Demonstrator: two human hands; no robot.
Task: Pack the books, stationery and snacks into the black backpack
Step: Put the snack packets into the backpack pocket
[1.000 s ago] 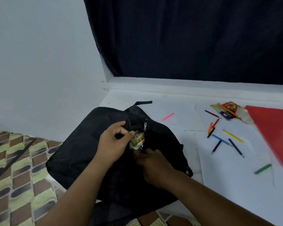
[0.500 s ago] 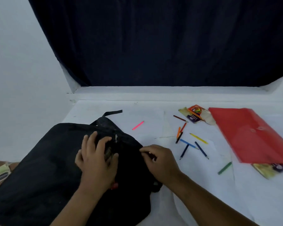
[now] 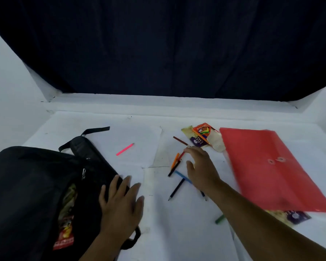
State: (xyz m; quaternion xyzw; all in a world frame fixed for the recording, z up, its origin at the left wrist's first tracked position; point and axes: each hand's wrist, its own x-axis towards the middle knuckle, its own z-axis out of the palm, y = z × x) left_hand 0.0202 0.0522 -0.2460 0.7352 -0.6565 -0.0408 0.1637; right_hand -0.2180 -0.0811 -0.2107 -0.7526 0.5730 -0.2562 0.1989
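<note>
A person's hands work over a white desk (image 3: 177, 242) strewn with stationery and snacks. The left hand (image 3: 120, 202) lies flat, fingers spread, on the right edge of the black backpack (image 3: 26, 185), which fills the desk's near left corner. The bag's zip opening runs from far to near just left of that hand, and snack packets (image 3: 66, 219) show inside it, one with a red end nearest the camera. A strap (image 3: 94, 130) trails off the bag's far end, pointing right.

The right hand (image 3: 201, 166) hovers with fingers loosely extended over a scatter of colour pencils (image 3: 175, 164), gripping nothing; whether its fingertips touch a pencil cannot be told. Orange, red and black pencils lie bunched just left of its fingers, long axes running near-left to far-right. A brown pencil (image 3: 180, 140) lies beyond its fingertips, angled far-left to near-right. A blue pencil (image 3: 182, 176) passes under the wrist, and a dark pencil (image 3: 176, 189) points toward the camera beside it. A pink pencil (image 3: 125, 149) lies alone between the two hands, farther back, tilted up to the right. A green one (image 3: 219, 219) peeks out beside the right forearm.

Right of that hand lies a red folder (image 3: 271, 170), long axis running far-left to near-right. Snack wrappers (image 3: 201, 136) sit at its far left corner, and another packet (image 3: 292, 216) juts from under its near edge.
</note>
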